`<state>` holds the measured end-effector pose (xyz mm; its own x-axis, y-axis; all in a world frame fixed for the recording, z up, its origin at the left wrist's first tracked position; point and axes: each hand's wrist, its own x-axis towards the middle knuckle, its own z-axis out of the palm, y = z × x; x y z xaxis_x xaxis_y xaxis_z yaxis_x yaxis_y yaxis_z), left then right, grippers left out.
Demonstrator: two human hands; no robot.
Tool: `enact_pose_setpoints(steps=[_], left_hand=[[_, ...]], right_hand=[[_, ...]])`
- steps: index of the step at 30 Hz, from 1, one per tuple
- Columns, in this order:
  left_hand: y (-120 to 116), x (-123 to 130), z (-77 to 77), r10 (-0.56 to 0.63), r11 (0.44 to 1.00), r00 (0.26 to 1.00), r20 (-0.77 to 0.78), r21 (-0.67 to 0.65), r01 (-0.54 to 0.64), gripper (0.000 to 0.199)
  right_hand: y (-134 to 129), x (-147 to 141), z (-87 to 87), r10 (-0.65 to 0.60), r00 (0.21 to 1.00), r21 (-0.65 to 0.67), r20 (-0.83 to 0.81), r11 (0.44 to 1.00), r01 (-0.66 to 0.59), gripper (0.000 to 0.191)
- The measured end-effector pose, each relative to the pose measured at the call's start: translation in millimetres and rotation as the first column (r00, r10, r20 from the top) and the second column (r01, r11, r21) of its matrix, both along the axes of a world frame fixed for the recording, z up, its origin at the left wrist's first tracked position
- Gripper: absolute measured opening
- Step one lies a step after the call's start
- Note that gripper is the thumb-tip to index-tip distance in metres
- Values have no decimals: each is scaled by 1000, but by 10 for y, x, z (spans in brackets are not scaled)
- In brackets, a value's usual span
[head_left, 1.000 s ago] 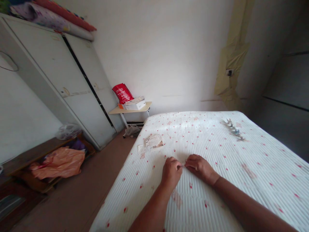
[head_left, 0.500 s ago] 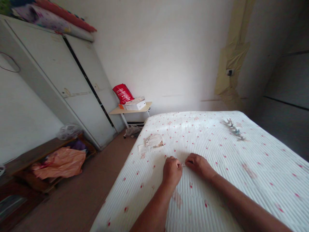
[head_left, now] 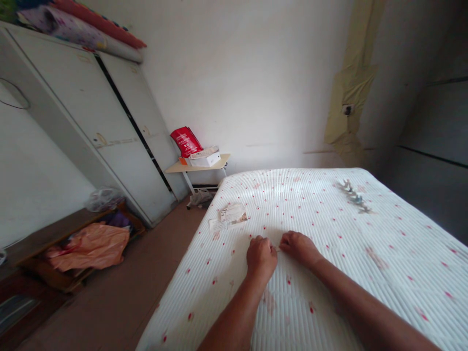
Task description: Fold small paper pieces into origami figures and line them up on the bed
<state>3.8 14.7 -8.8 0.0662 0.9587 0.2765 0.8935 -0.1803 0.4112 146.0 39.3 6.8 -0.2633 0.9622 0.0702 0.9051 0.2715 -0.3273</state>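
Close together over the bed's quilted white cover [head_left: 234, 273], which has red dots, are both my hands. My left hand [head_left: 262, 256] is closed in a pinch, and so is my right hand [head_left: 298, 247] just beside it. Between their fingertips a sliver of a small pale strip [head_left: 278, 249] shows; the fingers cover most of it. Pieces of printed paper [head_left: 233, 213] lie beyond my left hand near the bed's left edge. Farther off to the right lies a row of small greyish folded pieces [head_left: 355, 197], too small to make out well.
Past the bed's far left corner stands a small table [head_left: 175, 168] with a red bag [head_left: 186, 141] and a white box [head_left: 206, 159]. A wardrobe [head_left: 84, 92] stands at the left, near a low wooden shelf [head_left: 73, 219] holding an orange plastic bag [head_left: 91, 246].
My hands have drawn slightly closer together, and less of the pale strip shows between them. Nothing else on the bed has moved.
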Motion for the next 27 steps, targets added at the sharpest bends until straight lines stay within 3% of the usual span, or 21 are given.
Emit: enact_pose_setpoints(steps=[16, 21, 27], left_hand=[[-24, 50, 23, 65, 997, 981, -183, -30, -71, 13], [-52, 46, 58, 83, 994, 987, -141, -56, -92, 17], [-63, 23, 100, -11, 996, 997, -74, -90, 5, 21]], right_hand=[[-9, -81, 98, -108, 992, -110, 64, 987, 114, 15], [15, -62, 115, -148, 988, -145, 50, 977, 154, 13], [88, -22, 72, -151, 988, -172, 4, 974, 150, 12]])
